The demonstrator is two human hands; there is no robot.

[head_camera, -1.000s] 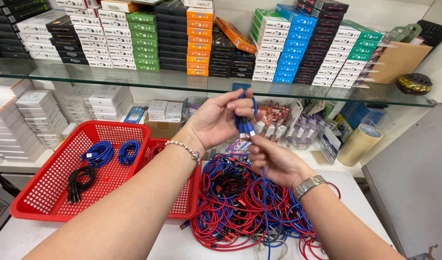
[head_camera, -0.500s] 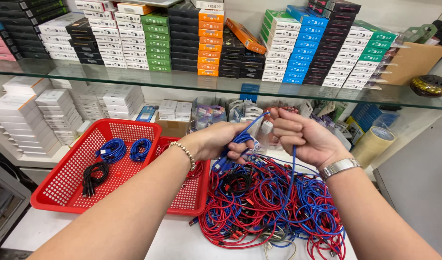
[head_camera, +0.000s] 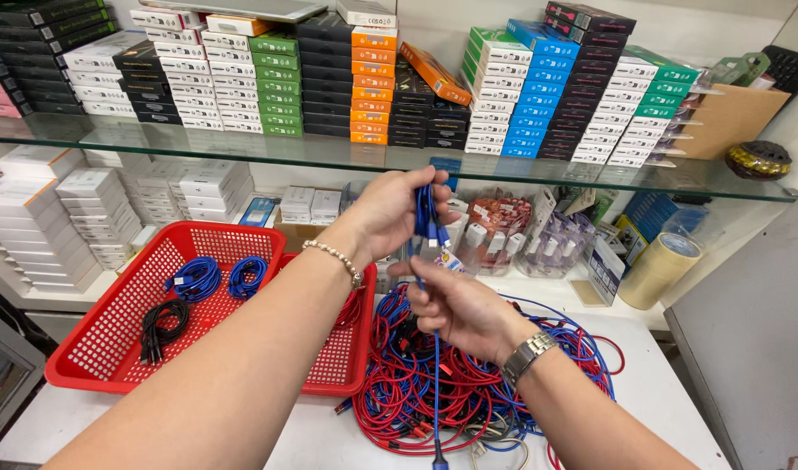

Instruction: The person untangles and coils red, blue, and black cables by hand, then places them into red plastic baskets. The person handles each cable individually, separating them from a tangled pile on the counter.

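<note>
Up top — blue cable (head_camera: 427, 218) (folded) between fingers (head_camera: 416, 187)

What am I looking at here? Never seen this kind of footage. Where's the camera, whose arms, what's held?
There is no machine: a person works with two bare hands. The one camera sits on their head and looks down, so both arms reach in from the bottom edge.

The left hand, with a bead bracelet on the wrist, is raised and pinches a folded blue cable near its plugs. The right hand, with a metal watch, grips the same cable lower down; the rest hangs straight to the bottom edge.

On the white table lies a tangled pile of red and blue cables. Left of it stands a red basket holding coiled blue cables and a black one. Behind, glass shelves carry stacked small boxes, and a tape roll stands at the right.
</note>
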